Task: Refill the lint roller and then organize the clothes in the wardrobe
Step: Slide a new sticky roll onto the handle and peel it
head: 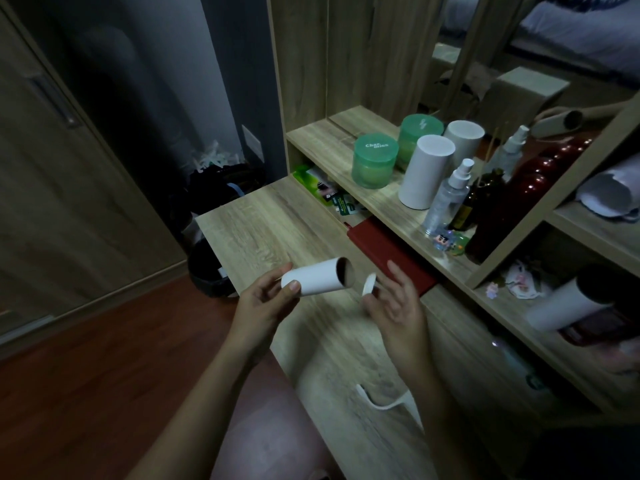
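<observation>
Roll: we see a white roll (315,280) lying level in the air above the counter (263,220), near its left edge. Its open end faces right and is dark inside.
Left hand: our left hand (268,299) grips the roll at its left end, thumb across the front and fingers curled behind it.
Right hand: our right hand (394,303) pinches a small white cap (369,284) at the thumb. The other fingers are nearly straight, pointing far.
Cap: it is just right of the roll's open end and not touching it.
Handle: a thin white handle (384,403) lies on the near counter, below our right forearm.
Shelf: the shelf (329,143) runs along the far right side above the counter.
Jar: a green jar (374,160) stands on the shelf with its lid on, and we make out pale green through its wall.
Tube: a white tube (426,171) stands upright just right of the jar, its top closed.
Bottles: a clear spray bottle (448,199), a brown bottle (474,202) and a red bottle (519,195) stand close together right of the tube.
Under the shelf: green packets (311,183) and a red box (388,251) sit in the gap.
Bin: a dark bin (207,268) stands on the floor at the counter's left edge. We cannot tell what it holds.
</observation>
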Demonstrator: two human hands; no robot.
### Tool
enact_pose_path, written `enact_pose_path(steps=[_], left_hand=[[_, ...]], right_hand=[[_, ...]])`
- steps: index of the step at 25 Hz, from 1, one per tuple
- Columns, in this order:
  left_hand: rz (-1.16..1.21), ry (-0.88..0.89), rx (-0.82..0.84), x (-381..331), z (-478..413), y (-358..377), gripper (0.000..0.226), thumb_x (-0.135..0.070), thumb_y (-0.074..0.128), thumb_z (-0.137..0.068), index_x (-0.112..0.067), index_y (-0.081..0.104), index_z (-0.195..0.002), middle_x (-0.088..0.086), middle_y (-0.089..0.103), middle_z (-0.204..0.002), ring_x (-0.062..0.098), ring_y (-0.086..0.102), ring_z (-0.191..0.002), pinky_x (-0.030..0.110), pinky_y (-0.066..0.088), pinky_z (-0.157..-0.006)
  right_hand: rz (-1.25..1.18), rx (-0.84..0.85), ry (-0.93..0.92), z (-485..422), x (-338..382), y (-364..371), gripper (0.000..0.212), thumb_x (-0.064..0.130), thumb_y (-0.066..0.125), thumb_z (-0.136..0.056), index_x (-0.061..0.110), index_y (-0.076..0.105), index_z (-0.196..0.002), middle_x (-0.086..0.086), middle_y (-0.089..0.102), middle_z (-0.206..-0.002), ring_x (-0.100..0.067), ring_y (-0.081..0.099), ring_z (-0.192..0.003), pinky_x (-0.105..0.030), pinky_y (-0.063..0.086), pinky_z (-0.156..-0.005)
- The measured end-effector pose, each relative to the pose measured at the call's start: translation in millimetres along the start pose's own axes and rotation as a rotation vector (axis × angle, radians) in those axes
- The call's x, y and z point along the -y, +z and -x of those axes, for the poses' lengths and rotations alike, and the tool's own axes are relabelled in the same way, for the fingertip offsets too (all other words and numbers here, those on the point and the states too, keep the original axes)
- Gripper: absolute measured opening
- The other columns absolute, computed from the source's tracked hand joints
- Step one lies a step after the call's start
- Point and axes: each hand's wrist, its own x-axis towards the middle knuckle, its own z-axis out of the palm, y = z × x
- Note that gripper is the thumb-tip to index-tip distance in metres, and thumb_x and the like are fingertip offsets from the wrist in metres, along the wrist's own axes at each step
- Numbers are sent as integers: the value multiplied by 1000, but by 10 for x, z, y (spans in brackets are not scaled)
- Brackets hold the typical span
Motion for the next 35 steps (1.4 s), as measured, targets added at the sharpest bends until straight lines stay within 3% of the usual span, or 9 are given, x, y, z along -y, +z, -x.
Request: enact_pose_path(steps=[3, 7, 11, 15, 19, 26, 29, 32, 35], left_hand=[[-42, 19, 30, -14, 9, -17, 31, -6, 63, -82, -21, 64, -108, -2, 72, -101, 14, 66, -94, 24, 53, -83], [-66, 34, 72, -26, 63, 27, 34, -9, 72, -77, -23, 64, -106, -1, 72, -102, 15, 65, -95, 26, 52, -85], [-52, 55, 66, -21, 99, 62, 32, -7, 70, -78, -23, 65, -105, -2, 72, -100, 15, 64, -95, 22, 53, -81], [-30, 35, 62, 2, 146, 98, 38, -11, 77, -70, -23, 66, -105, 1, 73, -101, 17, 65, -96, 20, 54, -76], [-46, 60, -2, 3, 157, 120, 42, -19, 77, -64, -25, 66, -104, 6, 70, -108, 18, 64, -99, 27, 53, -85], [-101, 80, -19, 28, 280, 204, 38, -24, 76, -69, -27, 65, -105, 7, 68, -112, 20, 64, -105, 30, 50, -86], [-105, 86, -11, 49, 322, 269, 35, -21, 73, -76, -25, 65, -110, 4, 70, -108, 18, 66, -103, 27, 52, -82], [-116, 94, -5, 19, 350, 394, 39, -21, 68, -78, -18, 64, -117, 0, 71, -108, 13, 67, -100, 24, 53, -79], [-143, 129, -25, -28, 360, 422, 35, -17, 67, -82, -17, 65, -116, -1, 71, -106, 12, 67, -99, 27, 53, -82]], right_hand=[[33, 90, -185, 75, 360, 13, 45, -2, 67, -79, 29, 59, -111, 15, 65, -109, 0, 62, -105, -16, 49, -87], [283, 112, -306, 69, 377, 13, 47, 20, 73, -73, 50, 61, -107, 30, 63, -111, 0, 60, -109, -16, 47, -90], [286, 92, -335, 93, 370, 43, 46, 19, 74, -72, 43, 60, -109, 34, 62, -108, 5, 58, -108, -12, 44, -90], [379, 71, -421, 85, 348, 55, 43, 12, 71, -76, 21, 61, -118, 17, 56, -120, 8, 54, -111, -9, 42, -93], [563, 83, -590, 84, 298, 52, 40, 8, 65, -82, 8, 59, -121, 2, 55, -119, -1, 52, -107, -6, 41, -91], [638, 75, -604, 127, 300, 64, 39, 18, 45, -92, 7, 54, -129, -9, 57, -128, -13, 52, -118, -19, 44, -98], [615, 36, -613, 132, 291, 78, 43, 28, 48, -93, 8, 50, -131, -9, 53, -134, -10, 48, -124, -15, 39, -101], [538, -43, -595, 102, 276, 126, 54, 43, 50, -89, 13, 44, -134, 1, 45, -137, -7, 43, -127, -24, 44, -100], [539, -86, -630, 65, 259, 141, 52, 34, 53, -89, 10, 44, -134, -7, 51, -136, -11, 47, -125, -33, 48, -96]])
